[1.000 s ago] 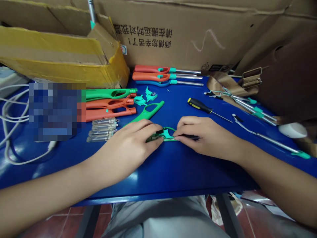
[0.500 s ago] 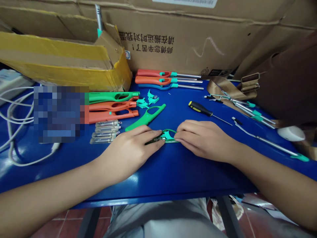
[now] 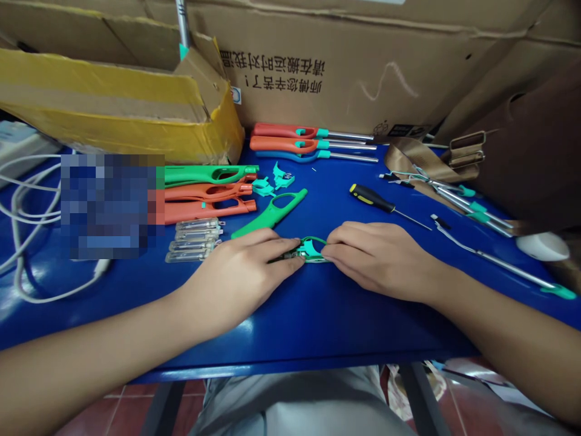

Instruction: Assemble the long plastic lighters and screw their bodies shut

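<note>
A green lighter shell half with a teal trigger (image 3: pixel 308 249) lies on the blue table (image 3: pixel 290 321) between my hands. My left hand (image 3: pixel 240 275) lies palm down, fingertips pressed on the shell's left part. My right hand (image 3: pixel 379 257) covers its right end, fingers closed against the trigger area. Most of the shell is hidden under the two hands. Another green shell half (image 3: pixel 270 215) lies just behind my left hand.
Behind lie green and orange shell halves (image 3: pixel 206 192), clear fuel tubes (image 3: pixel 193 240), teal triggers (image 3: pixel 272 180), assembled lighters (image 3: pixel 313 142), a screwdriver (image 3: pixel 385 206) and metal nozzle rods (image 3: pixel 481 236). Cardboard boxes (image 3: pixel 118 103) wall the back. White cables (image 3: pixel 27 242) lie at left.
The black part that stuck out under my right hand a second ago is now hidden; both hands have stayed on the green shell. The view shifted slightly.
</note>
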`<state>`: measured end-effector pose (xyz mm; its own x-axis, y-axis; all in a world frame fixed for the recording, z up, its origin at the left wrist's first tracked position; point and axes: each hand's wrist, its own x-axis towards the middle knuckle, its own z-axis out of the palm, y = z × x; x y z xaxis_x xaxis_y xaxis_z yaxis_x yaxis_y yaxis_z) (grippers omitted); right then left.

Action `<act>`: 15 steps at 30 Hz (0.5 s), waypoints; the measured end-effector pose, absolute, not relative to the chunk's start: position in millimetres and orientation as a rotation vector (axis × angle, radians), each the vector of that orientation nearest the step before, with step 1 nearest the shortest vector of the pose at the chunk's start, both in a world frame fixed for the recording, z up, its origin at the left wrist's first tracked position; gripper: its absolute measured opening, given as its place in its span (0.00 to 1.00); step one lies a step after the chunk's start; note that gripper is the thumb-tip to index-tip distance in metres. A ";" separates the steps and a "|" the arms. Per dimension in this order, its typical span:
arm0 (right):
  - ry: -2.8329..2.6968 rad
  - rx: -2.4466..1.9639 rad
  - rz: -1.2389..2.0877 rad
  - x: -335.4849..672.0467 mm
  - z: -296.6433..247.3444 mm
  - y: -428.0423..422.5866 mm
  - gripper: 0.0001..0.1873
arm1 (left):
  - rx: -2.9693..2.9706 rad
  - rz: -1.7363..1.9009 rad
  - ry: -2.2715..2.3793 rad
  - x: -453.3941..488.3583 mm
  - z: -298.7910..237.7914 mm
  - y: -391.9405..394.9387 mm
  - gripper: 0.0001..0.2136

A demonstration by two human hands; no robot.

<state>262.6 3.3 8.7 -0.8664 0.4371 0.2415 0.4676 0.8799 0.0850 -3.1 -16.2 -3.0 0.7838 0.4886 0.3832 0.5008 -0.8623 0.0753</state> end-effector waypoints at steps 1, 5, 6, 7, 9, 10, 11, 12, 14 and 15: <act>-2.832 -0.689 -0.204 262.3 8.9 3.3 0.17 | -2.937 -0.613 -0.814 -3.0 -2.8 -16.2 0.13; -2.809 -0.674 -0.162 261.6 8.7 3.2 0.15 | -2.929 -0.608 -0.810 -3.3 -2.4 -16.8 0.13; -2.801 -0.670 -0.157 261.7 8.4 3.1 0.15 | -2.927 -0.608 -0.807 -3.4 -2.4 -16.9 0.13; -2.791 -0.669 -0.157 261.9 8.0 2.9 0.15 | -2.926 -0.603 -0.804 -3.4 -2.6 -17.0 0.13; -2.777 -0.663 -0.164 262.5 7.2 2.5 0.15 | -2.926 -0.594 -0.802 -3.5 -2.9 -17.1 0.14; -2.772 -0.660 -0.165 262.8 6.9 2.4 0.15 | -2.927 -0.591 -0.802 -3.5 -3.1 -17.1 0.14; -2.768 -0.657 -0.163 263.0 6.7 2.3 0.14 | -2.928 -0.592 -0.804 -3.6 -3.2 -17.1 0.14; -2.770 -0.656 -0.157 262.9 6.6 2.3 0.14 | -2.929 -0.594 -0.807 -3.6 -3.3 -17.0 0.14; -2.778 -0.653 -0.132 262.3 6.7 2.4 0.15 | -2.931 -0.606 -0.815 -3.8 -3.4 -16.9 0.14; -2.782 -0.651 -0.121 261.8 6.8 2.4 0.15 | -2.933 -0.609 -0.819 -3.9 -3.3 -16.8 0.14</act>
